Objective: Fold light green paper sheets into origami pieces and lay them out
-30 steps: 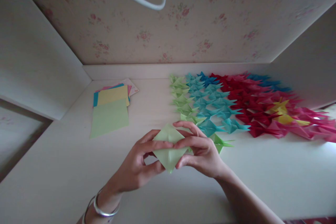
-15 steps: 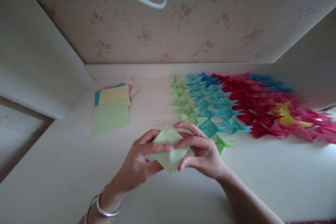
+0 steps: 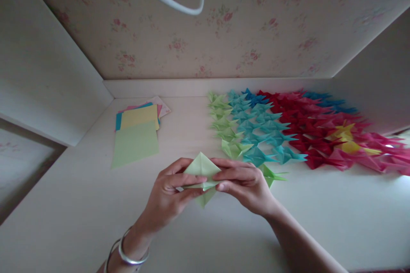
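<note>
A pale green folded origami paper (image 3: pixel 201 167) is held up between my two hands, just above the white table. My left hand (image 3: pixel 173 187) grips its left side, with the index finger lying across the front and the thumb below. On the right edge my right hand (image 3: pixel 241 181) pinches the paper between thumb and fingers. An upper flap points away from me, and a lower point hangs beneath the fingers. Behind my right hand lies a brighter green paper crane (image 3: pixel 270 174), partly covered by it.
Rows of folded paper cranes in light green (image 3: pixel 226 123), turquoise (image 3: pixel 256 126), red (image 3: pixel 297 136) and pink (image 3: pixel 349 153) cover the table's right side. Square paper sheets (image 3: pixel 136 143) lie at the left. A white cable (image 3: pixel 173 4) hangs in front of the floral wall.
The paper's lower part has been folded up across the middle, and its lower point now shows below my fingers. My right thumb and fingers have closed together on the edge.
</note>
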### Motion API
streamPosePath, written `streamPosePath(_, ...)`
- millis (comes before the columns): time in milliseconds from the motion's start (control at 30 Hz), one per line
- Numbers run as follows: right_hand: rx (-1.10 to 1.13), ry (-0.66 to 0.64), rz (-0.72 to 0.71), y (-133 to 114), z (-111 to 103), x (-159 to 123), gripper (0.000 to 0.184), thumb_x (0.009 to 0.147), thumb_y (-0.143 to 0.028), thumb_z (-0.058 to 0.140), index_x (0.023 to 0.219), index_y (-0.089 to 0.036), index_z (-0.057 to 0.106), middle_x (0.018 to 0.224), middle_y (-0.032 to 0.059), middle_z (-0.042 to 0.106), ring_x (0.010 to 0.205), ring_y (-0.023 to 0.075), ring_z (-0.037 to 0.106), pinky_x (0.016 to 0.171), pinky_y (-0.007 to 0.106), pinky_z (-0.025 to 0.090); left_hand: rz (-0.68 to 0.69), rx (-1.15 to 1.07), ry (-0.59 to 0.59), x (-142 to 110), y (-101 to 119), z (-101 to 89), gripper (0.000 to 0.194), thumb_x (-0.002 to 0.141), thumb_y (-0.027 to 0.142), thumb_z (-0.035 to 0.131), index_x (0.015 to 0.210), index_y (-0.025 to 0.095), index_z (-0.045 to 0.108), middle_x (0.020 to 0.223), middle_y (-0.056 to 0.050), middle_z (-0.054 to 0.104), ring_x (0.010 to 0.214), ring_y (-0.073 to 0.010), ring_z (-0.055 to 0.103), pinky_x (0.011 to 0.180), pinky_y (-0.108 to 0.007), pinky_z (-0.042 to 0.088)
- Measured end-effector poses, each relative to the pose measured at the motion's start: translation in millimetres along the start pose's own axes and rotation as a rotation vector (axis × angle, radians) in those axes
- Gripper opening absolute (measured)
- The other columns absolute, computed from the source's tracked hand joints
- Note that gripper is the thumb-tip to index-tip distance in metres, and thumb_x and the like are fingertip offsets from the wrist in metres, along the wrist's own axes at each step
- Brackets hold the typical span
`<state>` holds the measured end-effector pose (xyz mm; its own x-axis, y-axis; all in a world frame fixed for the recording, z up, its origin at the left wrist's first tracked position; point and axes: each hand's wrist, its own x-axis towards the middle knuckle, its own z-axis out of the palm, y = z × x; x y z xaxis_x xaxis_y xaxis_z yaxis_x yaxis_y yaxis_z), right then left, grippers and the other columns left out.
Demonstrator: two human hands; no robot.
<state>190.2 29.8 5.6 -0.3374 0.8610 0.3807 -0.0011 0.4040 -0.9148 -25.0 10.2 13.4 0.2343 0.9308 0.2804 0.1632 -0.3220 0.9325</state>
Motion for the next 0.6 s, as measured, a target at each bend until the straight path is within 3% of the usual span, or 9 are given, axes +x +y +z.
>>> streamPosePath(200,-0.008,0.096,0.098,-1.0,10.5,-1.4,0.010,0.089,-0.024,0.072,0.087,-0.025,0.082,0.107,0.0069,0.079,0.091,0.0225,0.076,0.079,0.030,0.061,-0.135,0.034,0.012,2.5,6.3,6.1,0.010,0.087,0.029,0.073,0.090,0.026,0.083,0.098,-0.004,0.072,0.087,-0.0172,0.067,0.072,-0.022,0.051)
streamPosePath(367,0.156,0.189,0.245,1.3,25.0,-4.9,0.014,0.088,-0.032,0.072,0.084,-0.022,0.079,0.099,0.0073,0.080,0.086,0.0207,0.074,0.072,0.027,0.059,-0.262,-0.112,0.051,2.3,3.7,11.2,0.015,0.090,0.032,0.070,0.089,0.023,0.082,0.104,-0.005,0.073,0.096,-0.0212,0.067,0.079,-0.025,0.051)
streamPosePath(600,0.223,0.269,0.323,5.2,31.0,-9.5,0.016,0.085,-0.032,0.073,0.076,-0.020,0.077,0.089,0.0060,0.078,0.075,0.0176,0.070,0.064,0.024,0.054,-0.274,-0.093,0.050,2.8,1.7,15.7,0.018,0.092,0.033,0.067,0.094,0.023,0.082,0.101,-0.005,0.074,0.092,-0.0203,0.067,0.074,-0.024,0.051)
